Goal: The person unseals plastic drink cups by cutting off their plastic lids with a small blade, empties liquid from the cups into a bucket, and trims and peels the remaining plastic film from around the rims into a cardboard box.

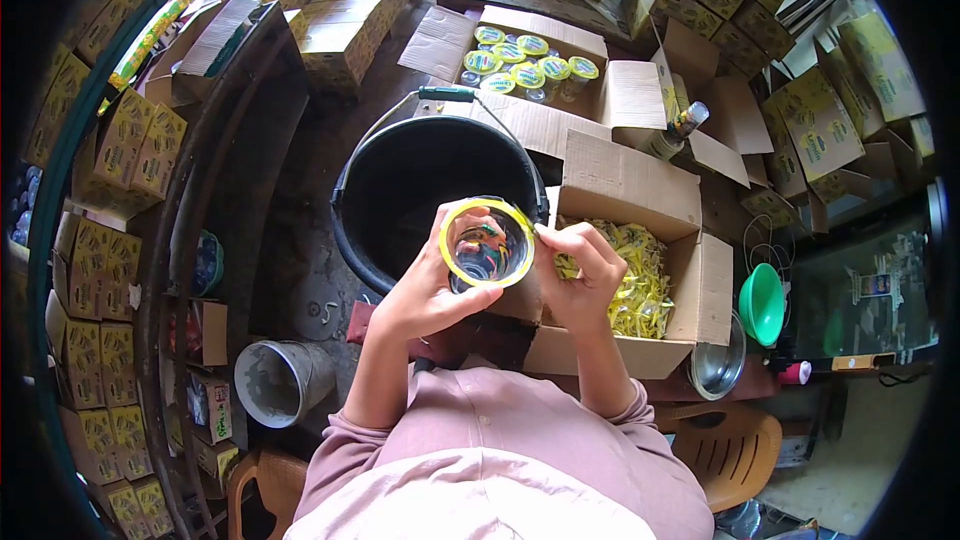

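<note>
A clear plastic cup (489,258) with a yellow ring around its rim is tilted toward me over the black bucket (352,240). My left hand (428,292) is wrapped around the cup's side, thumb along the lower edge. With closed fingertips, my right hand (590,275) pinches at the right edge of the yellow rim; any loose bit between the fingers is too small to make out. Just beyond the right hand, a cardboard box (625,180) holds a heap of crumpled yellow strips (640,285). Green and orange colours show through the cup.
Behind the bucket, an open carton (560,32) contains several cups with yellow-green lids (508,53). A green bowl (762,305) and a metal bowl (718,365) are at right. A grey pail (285,383) stands at left. Stacked yellow cartons (345,25) line the sides.
</note>
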`<control>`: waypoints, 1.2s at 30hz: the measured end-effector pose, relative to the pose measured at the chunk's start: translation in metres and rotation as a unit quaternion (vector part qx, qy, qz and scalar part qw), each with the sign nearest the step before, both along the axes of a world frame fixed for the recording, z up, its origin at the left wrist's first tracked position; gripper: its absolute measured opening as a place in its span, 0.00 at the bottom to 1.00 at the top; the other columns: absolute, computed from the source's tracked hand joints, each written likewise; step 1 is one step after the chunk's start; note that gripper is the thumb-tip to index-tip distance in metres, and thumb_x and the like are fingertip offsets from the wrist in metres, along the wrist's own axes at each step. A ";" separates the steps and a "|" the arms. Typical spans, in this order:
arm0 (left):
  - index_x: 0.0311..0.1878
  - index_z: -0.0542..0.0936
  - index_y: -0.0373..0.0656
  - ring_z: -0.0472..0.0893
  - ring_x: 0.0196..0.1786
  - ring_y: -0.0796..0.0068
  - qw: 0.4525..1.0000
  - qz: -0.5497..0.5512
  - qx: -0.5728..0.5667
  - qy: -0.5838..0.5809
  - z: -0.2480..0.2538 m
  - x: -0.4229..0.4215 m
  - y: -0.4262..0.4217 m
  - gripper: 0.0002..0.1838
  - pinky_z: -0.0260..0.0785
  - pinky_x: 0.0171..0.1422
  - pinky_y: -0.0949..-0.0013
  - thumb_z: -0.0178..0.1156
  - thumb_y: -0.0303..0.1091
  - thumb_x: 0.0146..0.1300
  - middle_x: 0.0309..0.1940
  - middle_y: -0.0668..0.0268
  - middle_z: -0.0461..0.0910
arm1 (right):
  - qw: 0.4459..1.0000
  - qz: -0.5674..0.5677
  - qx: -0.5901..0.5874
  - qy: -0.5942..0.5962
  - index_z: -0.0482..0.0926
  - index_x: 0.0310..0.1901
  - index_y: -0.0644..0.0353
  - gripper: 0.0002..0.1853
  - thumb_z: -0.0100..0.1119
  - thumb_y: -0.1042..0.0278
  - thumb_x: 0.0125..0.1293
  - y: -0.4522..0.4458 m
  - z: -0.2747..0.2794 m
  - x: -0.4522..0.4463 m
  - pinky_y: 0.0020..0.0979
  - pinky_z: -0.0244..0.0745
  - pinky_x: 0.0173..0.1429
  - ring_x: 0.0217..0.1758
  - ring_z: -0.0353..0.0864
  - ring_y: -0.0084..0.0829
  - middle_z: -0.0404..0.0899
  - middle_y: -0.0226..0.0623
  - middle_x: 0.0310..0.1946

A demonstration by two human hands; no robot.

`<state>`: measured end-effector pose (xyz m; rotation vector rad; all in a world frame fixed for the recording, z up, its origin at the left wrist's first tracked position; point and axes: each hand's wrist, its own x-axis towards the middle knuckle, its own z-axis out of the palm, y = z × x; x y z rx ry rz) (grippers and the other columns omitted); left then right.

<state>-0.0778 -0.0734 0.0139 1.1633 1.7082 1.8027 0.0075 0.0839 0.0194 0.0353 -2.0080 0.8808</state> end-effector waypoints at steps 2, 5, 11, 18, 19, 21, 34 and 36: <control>0.59 0.56 0.40 0.68 0.53 0.68 1.000 0.009 -0.002 0.024 0.001 0.000 -0.001 0.38 0.60 0.60 0.68 0.65 0.33 0.45 0.48 0.58 0.64 | 0.998 0.012 0.055 0.008 0.80 0.31 0.60 0.12 0.62 0.85 0.43 0.007 0.001 0.002 0.26 0.71 0.29 0.25 0.76 0.29 0.76 0.34 0.23; 0.59 0.55 0.41 0.70 0.52 0.67 0.998 0.026 -0.009 0.051 0.005 0.003 -0.001 0.40 0.61 0.59 0.68 0.67 0.34 0.44 0.48 0.57 0.66 | 0.988 0.013 0.151 0.012 0.80 0.33 0.60 0.14 0.62 0.84 0.41 0.013 0.005 0.007 0.27 0.72 0.29 0.27 0.75 0.29 0.76 0.32 0.25; 0.59 0.54 0.42 0.70 0.52 0.64 0.993 0.058 -0.032 0.098 0.007 0.007 -0.001 0.42 0.61 0.59 0.66 0.69 0.36 0.43 0.48 0.55 0.66 | 0.982 -0.020 0.189 0.006 0.80 0.35 0.60 0.15 0.61 0.84 0.41 0.009 0.004 0.008 0.27 0.72 0.30 0.28 0.75 0.29 0.76 0.32 0.26; 0.60 0.53 0.42 0.70 0.52 0.63 0.992 0.069 -0.031 0.102 0.009 0.007 -0.002 0.43 0.60 0.60 0.65 0.68 0.36 0.43 0.48 0.55 0.67 | 0.987 0.026 -0.122 -0.098 0.80 0.28 0.63 0.08 0.63 0.83 0.43 0.001 0.003 0.004 0.23 0.70 0.26 0.22 0.78 0.27 0.76 0.36 0.21; 0.60 0.53 0.42 0.70 0.52 0.63 0.993 0.067 -0.024 0.098 0.009 0.007 -0.002 0.43 0.60 0.60 0.65 0.68 0.35 0.44 0.48 0.55 0.67 | 0.981 0.041 -0.163 -0.101 0.80 0.28 0.63 0.07 0.63 0.83 0.43 0.002 0.000 0.004 0.23 0.70 0.26 0.21 0.78 0.26 0.76 0.37 0.20; 0.60 0.53 0.42 0.70 0.52 0.64 0.994 0.061 -0.020 0.089 0.008 0.006 -0.001 0.43 0.61 0.59 0.65 0.68 0.35 0.44 0.48 0.56 0.67 | 0.976 0.055 -0.188 -0.098 0.80 0.27 0.63 0.07 0.63 0.83 0.44 0.004 -0.002 0.003 0.22 0.70 0.25 0.21 0.78 0.25 0.76 0.37 0.20; 0.60 0.54 0.39 0.70 0.51 0.69 0.998 0.034 0.020 0.044 0.008 0.005 0.003 0.41 0.62 0.58 0.68 0.67 0.34 0.46 0.47 0.60 0.67 | 0.996 -0.012 -0.092 -0.013 0.80 0.27 0.62 0.07 0.64 0.82 0.44 -0.005 0.001 0.008 0.22 0.70 0.24 0.21 0.77 0.24 0.76 0.34 0.19; 0.61 0.54 0.40 0.69 0.53 0.69 0.999 0.038 0.018 0.032 0.007 0.006 0.003 0.41 0.62 0.59 0.67 0.66 0.35 0.46 0.49 0.59 0.66 | 0.995 -0.018 -0.096 -0.006 0.80 0.27 0.62 0.06 0.64 0.82 0.45 -0.007 -0.001 0.009 0.22 0.70 0.24 0.21 0.77 0.24 0.76 0.34 0.19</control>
